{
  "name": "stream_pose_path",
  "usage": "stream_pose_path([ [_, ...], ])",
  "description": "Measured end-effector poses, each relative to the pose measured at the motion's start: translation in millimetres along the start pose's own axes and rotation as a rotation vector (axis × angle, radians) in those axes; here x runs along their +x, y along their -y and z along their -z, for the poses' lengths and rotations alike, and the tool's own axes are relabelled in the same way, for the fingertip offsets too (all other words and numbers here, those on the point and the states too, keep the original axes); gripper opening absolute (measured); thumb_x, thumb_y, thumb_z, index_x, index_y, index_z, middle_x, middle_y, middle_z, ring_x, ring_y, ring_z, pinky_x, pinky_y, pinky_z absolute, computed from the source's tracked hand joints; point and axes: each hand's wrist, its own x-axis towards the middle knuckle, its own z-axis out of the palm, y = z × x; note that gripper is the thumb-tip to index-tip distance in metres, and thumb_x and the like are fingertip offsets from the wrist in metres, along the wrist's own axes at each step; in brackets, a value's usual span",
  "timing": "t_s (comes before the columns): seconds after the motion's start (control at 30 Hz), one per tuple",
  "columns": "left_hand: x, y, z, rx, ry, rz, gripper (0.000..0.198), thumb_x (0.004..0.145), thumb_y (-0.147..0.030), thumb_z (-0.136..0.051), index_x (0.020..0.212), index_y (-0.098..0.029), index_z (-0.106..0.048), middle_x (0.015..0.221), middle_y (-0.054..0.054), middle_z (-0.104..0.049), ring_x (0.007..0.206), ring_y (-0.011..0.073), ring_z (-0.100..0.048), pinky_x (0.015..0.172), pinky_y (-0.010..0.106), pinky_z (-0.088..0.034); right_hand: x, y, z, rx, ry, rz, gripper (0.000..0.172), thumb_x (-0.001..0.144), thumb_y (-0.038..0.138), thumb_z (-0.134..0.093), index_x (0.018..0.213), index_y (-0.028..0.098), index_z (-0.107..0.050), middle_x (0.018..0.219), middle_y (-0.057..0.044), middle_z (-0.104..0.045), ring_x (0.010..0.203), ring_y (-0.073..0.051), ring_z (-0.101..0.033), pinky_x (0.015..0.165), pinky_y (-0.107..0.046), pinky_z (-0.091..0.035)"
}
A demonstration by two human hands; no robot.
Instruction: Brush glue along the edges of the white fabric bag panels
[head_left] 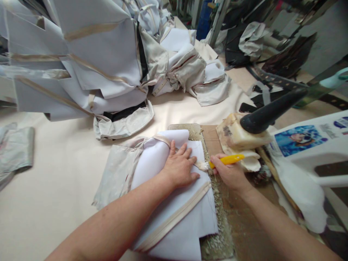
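Observation:
A white sewn fabric piece (176, 210) with beige strips lies over a glue-crusted board (217, 239). My left hand (179, 163) rests flat on it with the fingers spread. Between the fingers of my right hand (228, 175) is a paintbrush (230, 159) with a yellow handle. Its pale bristles touch the right edge of the white fabric, just beside my left fingertips. A grey-beige cloth section (116, 172) of the same piece spreads out to the left.
Similar white pieces (103, 65) are heaped at the back left. To the right stand a crusted yellowish container (231, 130) with a black cone-shaped object (272, 112) on it and a white plastic jug (304, 174). Cardboard (244, 221) lies beneath my right arm. Another cloth piece (19, 152) lies far left.

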Motion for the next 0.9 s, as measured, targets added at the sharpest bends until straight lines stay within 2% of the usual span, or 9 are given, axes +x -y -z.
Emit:
stream_pose_path([
  [0.1,0.3,0.0,-1.3,0.008,-0.002,-0.003,0.057,0.078,-0.063,-0.05,0.122,-0.027,-0.054,0.135,0.007,-0.043,0.133,0.0305,-0.021,0.103,0.063,0.015,-10.2,-2.2,-0.1,-0.057,-0.072,0.059,0.037,0.083,0.045,-0.046,0.057,0.019,-0.049,0.051,0.002,-0.048,0.052,-0.013,-0.047,0.055,-0.026,-0.036],
  [0.23,1.2,-1.1,0.2,0.019,0.013,0.001,0.056,0.078,-0.06,-0.05,0.122,-0.026,-0.054,0.135,0.006,-0.043,0.133,0.0323,-0.021,0.103,0.063,0.014,-24.0,-4.4,-1.4,-0.081,-0.038,0.106,0.036,0.085,0.044,-0.044,0.061,0.019,-0.051,0.055,0.001,-0.049,0.055,-0.014,-0.048,0.056,-0.026,-0.037],
  [0.37,1.7,-1.6,1.6,0.013,0.041,0.009,0.057,0.078,-0.062,-0.05,0.123,-0.027,-0.054,0.136,0.006,-0.043,0.133,0.0328,-0.021,0.102,0.064,0.014,-22.2,-6.6,-3.4,-0.061,-0.149,0.118,0.036,0.086,0.045,-0.044,0.062,0.019,-0.051,0.054,0.001,-0.048,0.053,-0.013,-0.046,0.054,-0.026,-0.036],
  [0.5,1.7,-1.3,0.3,0.012,0.027,0.013,0.057,0.077,-0.062,-0.05,0.122,-0.027,-0.054,0.136,0.006,-0.043,0.133,0.0309,-0.021,0.102,0.062,0.017,-13.0,-3.7,-2.1,-0.092,-0.005,0.083,0.036,0.083,0.042,-0.045,0.055,0.019,-0.047,0.048,0.002,-0.044,0.049,-0.012,-0.044,0.051,-0.026,-0.034],
  [0.57,1.8,-1.2,-0.5,0.013,0.014,0.01,0.057,0.077,-0.062,-0.051,0.122,-0.027,-0.054,0.135,0.006,-0.044,0.133,0.0305,-0.021,0.101,0.062,0.019,-9.1,-0.6,-2.0,-0.123,-0.026,0.066,0.036,0.082,0.04,-0.046,0.052,0.02,-0.044,0.046,0.003,-0.041,0.048,-0.012,-0.042,0.051,-0.026,-0.032],
  [0.67,1.9,-1.0,-1.2,0.008,0.007,0.006,0.056,0.077,-0.062,-0.05,0.121,-0.027,-0.055,0.134,0.006,-0.045,0.133,0.0312,-0.022,0.101,0.062,0.02,-8.2,4.6,-3.9,-0.091,-0.09,0.071,0.034,0.083,0.04,-0.045,0.057,0.019,-0.049,0.05,0.002,-0.047,0.052,-0.012,-0.046,0.054,-0.025,-0.036],
  [0.8,2.0,-0.5,-2.1,-0.001,-0.009,-0.003,0.056,0.077,-0.061,-0.05,0.12,-0.026,-0.056,0.133,0.007,-0.045,0.132,0.0313,-0.023,0.1,0.062,0.02,-19.6,8.5,-1.9,-0.08,0.009,-0.008,0.038,0.081,0.044,-0.045,0.052,0.019,-0.045,0.047,0.002,-0.045,0.048,-0.012,-0.044,0.05,-0.025,-0.035],
  [0.9,2.2,-0.3,-3.2,-0.006,-0.009,-0.005,0.055,0.077,-0.06,-0.05,0.12,-0.025,-0.056,0.133,0.007,-0.045,0.132,0.0323,-0.023,0.1,0.062,0.02,-30.4,8.2,3.9,-0.09,-0.01,-0.065,0.037,0.08,0.044,-0.047,0.052,0.019,-0.045,0.046,0.003,-0.044,0.047,-0.012,-0.043,0.049,-0.025,-0.034],
])
